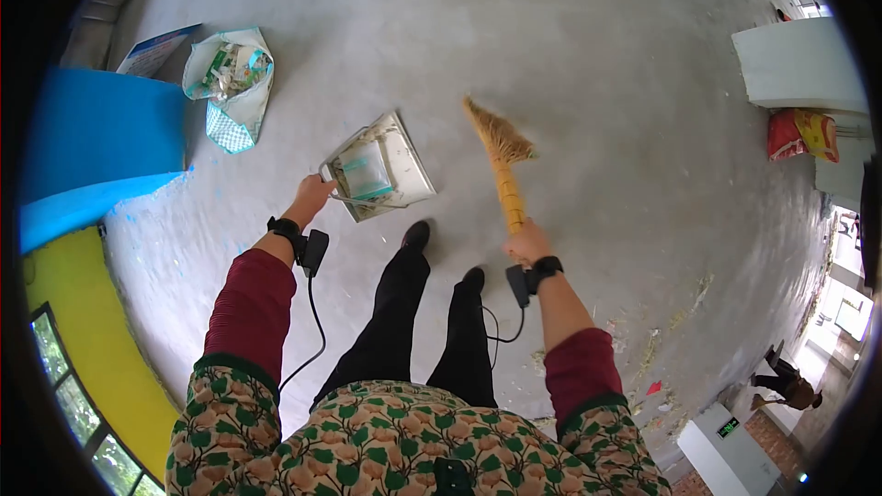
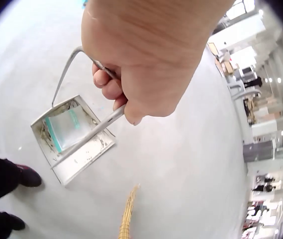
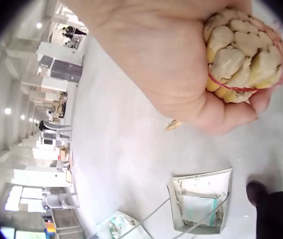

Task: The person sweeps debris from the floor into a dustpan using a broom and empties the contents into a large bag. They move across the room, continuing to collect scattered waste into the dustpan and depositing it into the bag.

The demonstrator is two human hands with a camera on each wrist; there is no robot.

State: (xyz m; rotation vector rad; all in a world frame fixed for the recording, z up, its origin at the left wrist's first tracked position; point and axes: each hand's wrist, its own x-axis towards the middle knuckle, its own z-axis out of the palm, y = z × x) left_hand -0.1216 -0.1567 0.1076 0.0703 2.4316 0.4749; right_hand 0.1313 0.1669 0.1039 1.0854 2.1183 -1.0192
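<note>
My left hand (image 1: 313, 199) grips the wire handle of a metal dustpan (image 1: 410, 170), fingers curled round it in the left wrist view. In the pan lie a clear plastic bag with a teal edge (image 2: 66, 130) and bits of straw-like debris. My right hand (image 1: 528, 243) holds a straw broom (image 1: 505, 170) by its bound handle, bristles pointing away from me, to the right of the pan. The right wrist view shows the handle's cut stalk end (image 3: 241, 55), bound with red string, inside the curled fingers.
A white sack of rubbish (image 1: 248, 92) stands at the left, beside a blue block (image 1: 110, 142). Straw scraps (image 1: 648, 349) and a red scrap (image 1: 654, 388) lie on the floor at my right. Red and yellow bags (image 1: 799, 135) sit by a white partition. Another person (image 1: 788, 384) is at the far right.
</note>
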